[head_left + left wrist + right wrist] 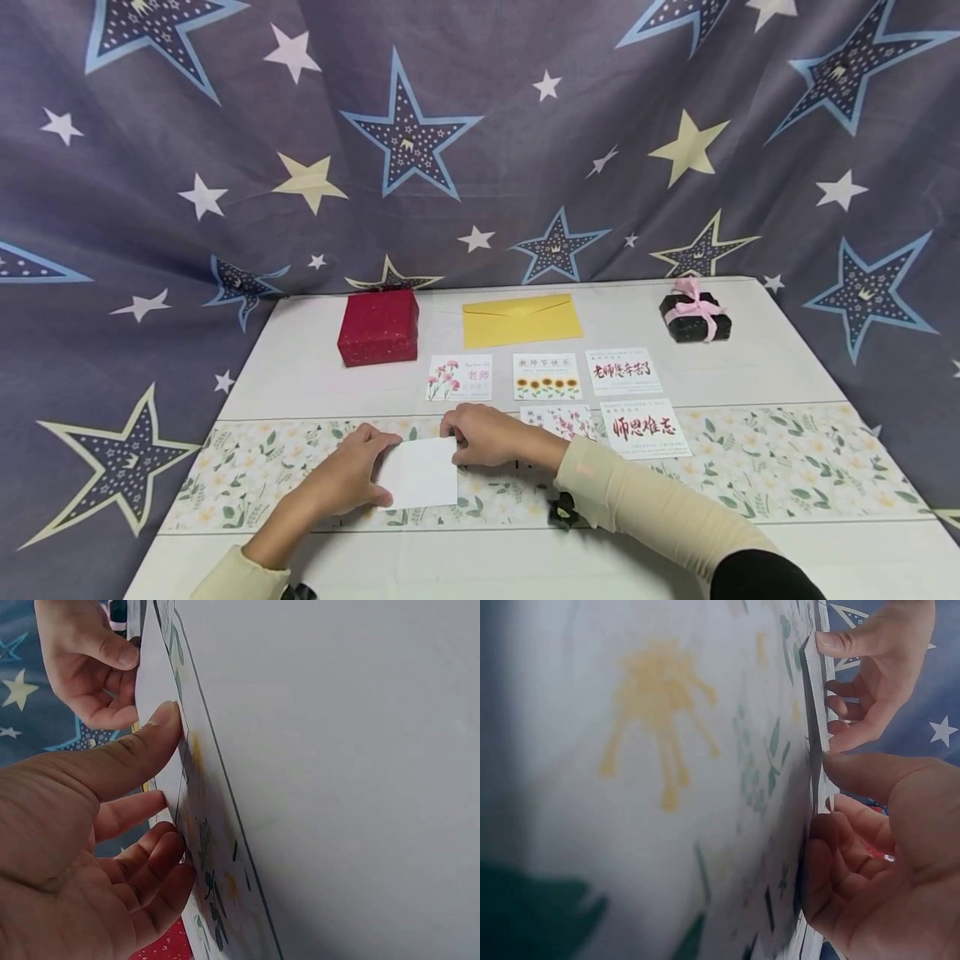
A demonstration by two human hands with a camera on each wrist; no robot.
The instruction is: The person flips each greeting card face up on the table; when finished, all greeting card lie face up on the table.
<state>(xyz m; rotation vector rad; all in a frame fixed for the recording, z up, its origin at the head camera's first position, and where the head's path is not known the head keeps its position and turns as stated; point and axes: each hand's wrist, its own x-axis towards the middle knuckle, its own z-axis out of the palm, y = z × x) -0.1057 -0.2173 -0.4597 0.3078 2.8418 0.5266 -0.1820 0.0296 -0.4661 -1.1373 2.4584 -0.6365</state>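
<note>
A plain white card (417,472) lies between both hands over the floral strip of the table. My left hand (347,472) holds its left side, the thumb near the lower corner and the index finger near the upper one. At the upper right corner, my right hand (483,435) pinches the card between thumb and curled fingers. In the left wrist view the thumb of the left hand (97,825) presses on the card's edge. From the right wrist view, the right hand (885,847) has its thumb against the thin card edge, with the other fingers bent below.
Beyond the hands lie a carnation card (460,378), a sunflower card (547,377), a blossom card (558,421) and two cards with red lettering, one upper (627,372) and one lower (645,428). Farther back are a red box (378,327), a yellow envelope (522,322) and a black ribboned box (695,317).
</note>
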